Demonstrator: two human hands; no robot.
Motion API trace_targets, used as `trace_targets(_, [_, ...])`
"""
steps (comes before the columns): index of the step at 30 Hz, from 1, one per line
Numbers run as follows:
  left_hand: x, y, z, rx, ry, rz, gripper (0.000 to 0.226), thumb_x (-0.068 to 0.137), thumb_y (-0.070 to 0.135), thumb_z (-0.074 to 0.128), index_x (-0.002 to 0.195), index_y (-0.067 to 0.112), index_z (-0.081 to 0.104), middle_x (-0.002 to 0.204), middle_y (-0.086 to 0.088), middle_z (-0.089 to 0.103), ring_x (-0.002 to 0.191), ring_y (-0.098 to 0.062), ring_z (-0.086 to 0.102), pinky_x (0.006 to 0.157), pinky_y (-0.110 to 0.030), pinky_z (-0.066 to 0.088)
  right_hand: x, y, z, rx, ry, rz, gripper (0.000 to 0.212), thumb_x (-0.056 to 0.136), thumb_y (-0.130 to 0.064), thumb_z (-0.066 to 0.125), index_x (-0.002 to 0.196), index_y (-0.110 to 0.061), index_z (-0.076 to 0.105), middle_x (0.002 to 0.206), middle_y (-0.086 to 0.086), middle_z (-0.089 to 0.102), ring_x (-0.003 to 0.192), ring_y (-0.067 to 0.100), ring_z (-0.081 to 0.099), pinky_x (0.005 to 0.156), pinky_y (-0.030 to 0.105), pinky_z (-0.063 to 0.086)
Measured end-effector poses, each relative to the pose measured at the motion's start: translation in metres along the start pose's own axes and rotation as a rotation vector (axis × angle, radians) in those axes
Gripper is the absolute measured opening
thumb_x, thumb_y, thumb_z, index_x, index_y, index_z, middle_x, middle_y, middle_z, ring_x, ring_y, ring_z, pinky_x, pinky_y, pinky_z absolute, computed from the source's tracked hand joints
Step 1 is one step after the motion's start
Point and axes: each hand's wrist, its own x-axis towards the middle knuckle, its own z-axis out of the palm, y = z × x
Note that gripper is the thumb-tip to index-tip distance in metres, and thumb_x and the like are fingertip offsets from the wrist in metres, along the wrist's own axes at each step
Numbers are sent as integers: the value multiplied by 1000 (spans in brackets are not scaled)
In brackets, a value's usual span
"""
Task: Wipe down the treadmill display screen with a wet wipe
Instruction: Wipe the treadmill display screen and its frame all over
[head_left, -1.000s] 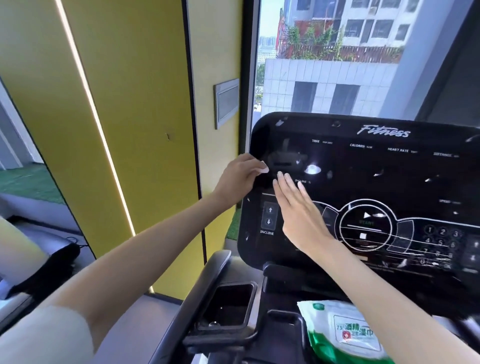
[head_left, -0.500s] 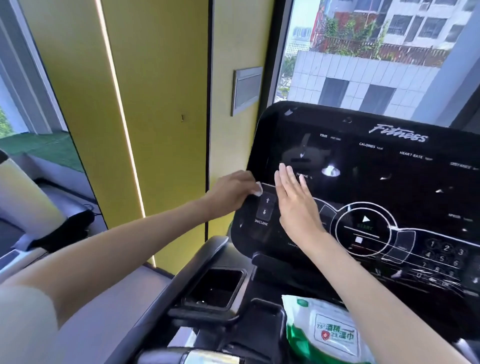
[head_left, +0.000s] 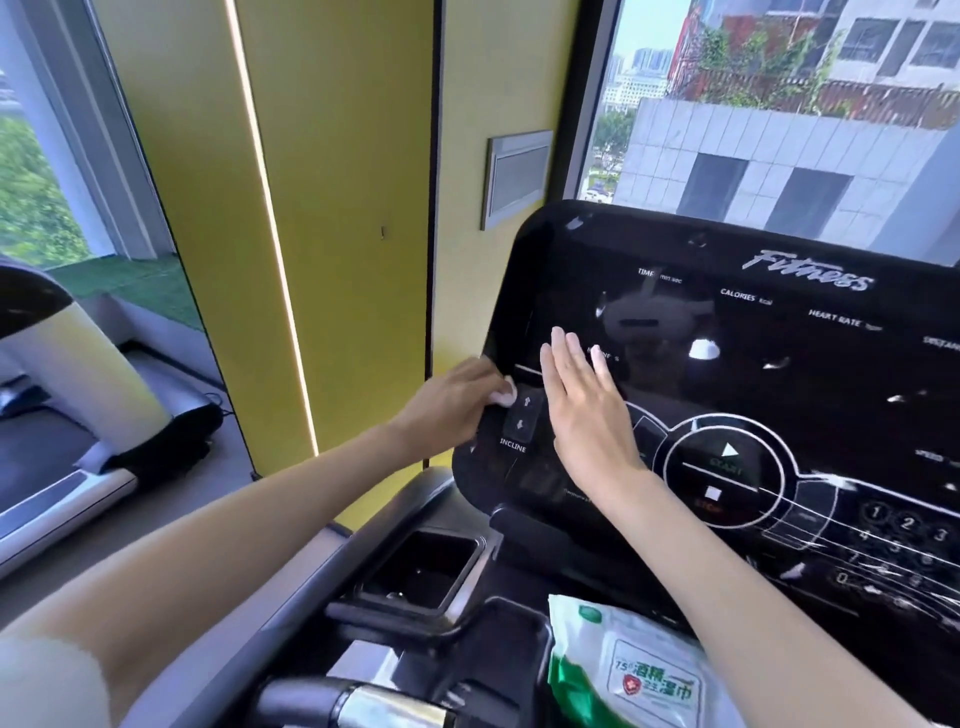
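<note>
The treadmill display screen (head_left: 753, 384) is a glossy black console with white markings and a "Fitness" logo. My left hand (head_left: 449, 402) is closed around a small white wet wipe (head_left: 505, 396) and presses it on the console's left edge, just above the INCLINE buttons (head_left: 521, 422). My right hand (head_left: 587, 410) lies flat on the screen with fingers straight and together, right of those buttons, holding nothing. Most of the wipe is hidden inside the left fist.
A green-and-white wet wipe pack (head_left: 634, 670) lies on the console tray below the screen. A black cup holder (head_left: 423, 571) sits left of it. A yellow wall panel (head_left: 332, 208) and another treadmill (head_left: 67, 426) stand to the left; windows behind.
My left hand with the wipe has slid down the console's left edge, from the upper left of the screen to just above the INCLINE buttons. The right hand stays flat on the screen.
</note>
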Motion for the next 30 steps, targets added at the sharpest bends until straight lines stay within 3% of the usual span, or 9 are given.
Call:
trace_targets(3, [37,0,-13,-84,158,-161,23,84,-9,50,95,3,66,96,-11,60,89,-21,58,79,-27,48,-2,1,-6,-11,-4,-34,70,75,8,44,142,9,22,151,27,16,140,37,17,115,50,15])
trace_targets(5, [42,-3,-12,-119,178,-161,24,83,-11,52,94,3,68,95,-13,58,86,-20,58,79,-17,44,-3,3,-7,-13,5,-46,69,77,6,44,142,8,20,151,26,15,141,36,16,116,49,12])
trace_targets(9, [-14,-2,6,-163,38,-141,32,81,-14,53,96,7,73,93,-14,56,78,-21,57,73,-19,45,-2,0,-5,23,-5,-17,74,73,11,55,141,8,25,150,25,20,139,36,22,115,49,15])
trace_targets(12, [-23,-3,9,-158,-12,-144,31,81,-14,54,96,6,74,91,-14,56,76,-26,59,70,-28,46,-4,0,-8,-11,-17,-15,76,78,8,51,144,5,13,154,22,8,143,33,11,117,46,5])
trace_targets(17, [29,1,-9,-235,249,-270,25,81,-12,58,93,4,73,89,-10,61,78,-11,56,74,-5,41,-4,-3,-17,-17,-29,6,72,85,2,42,146,2,4,155,19,-3,144,27,-2,117,44,-1])
trace_targets(19, [21,1,-7,-253,215,-279,23,82,-11,59,92,4,74,88,-8,60,76,-8,55,73,-8,41,-8,-7,-15,7,-17,30,73,83,4,39,146,1,3,156,18,-5,144,26,-5,117,43,-2])
trace_targets(24, [-42,-6,8,-98,-95,-52,31,77,-13,54,90,7,74,92,-9,62,85,-24,61,72,-35,51,-43,-33,9,65,56,47,76,72,13,37,145,4,18,155,18,8,144,27,6,117,43,9])
trace_targets(26, [-26,-8,6,-125,-47,-70,30,77,-13,55,90,6,74,90,-10,62,82,-24,60,71,-32,50,-59,-48,18,90,19,86,76,70,10,32,145,4,18,155,18,10,143,28,8,117,42,10])
trace_targets(30, [13,-6,-1,-279,230,-246,12,84,2,65,89,7,75,85,-8,63,75,-21,60,71,-25,48,-78,-69,26,128,-53,145,79,71,9,38,146,2,14,155,17,7,143,28,4,117,41,9])
